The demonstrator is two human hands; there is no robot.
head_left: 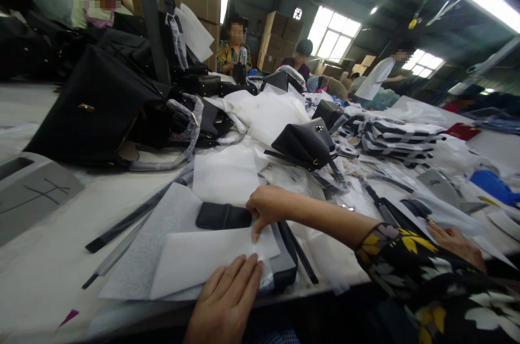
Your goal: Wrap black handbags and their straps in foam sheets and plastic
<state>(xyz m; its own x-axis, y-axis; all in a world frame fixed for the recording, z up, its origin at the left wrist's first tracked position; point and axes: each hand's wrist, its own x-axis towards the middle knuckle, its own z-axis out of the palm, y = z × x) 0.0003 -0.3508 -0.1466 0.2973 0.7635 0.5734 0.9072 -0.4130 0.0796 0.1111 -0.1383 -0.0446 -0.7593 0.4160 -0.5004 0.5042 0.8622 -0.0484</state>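
Observation:
A black bag [284, 274] lies flat at the table's front edge, partly covered by a white foam sheet [195, 257]. My left hand [229, 300] rests flat on the sheet's right side, fingers stretched out, at a shiny strip of clear tape [266, 277]. Just beyond it, my right hand [268, 211] is closed, its thumb pointing down onto the strip. A black strap piece with a loop [224, 215] sits beside the right hand. Under the foam lies a grey sheet [138, 257]. What the curled fingers hold is mostly hidden.
Black handbags [97, 105] stand at left behind a grey block [36, 192]. Another black bag [304, 141] and white wrapping sheets [268, 111] fill the middle. Stacked wrapped pieces [398, 138] lie farther right. A co-worker's hand [457, 244] works close by at right.

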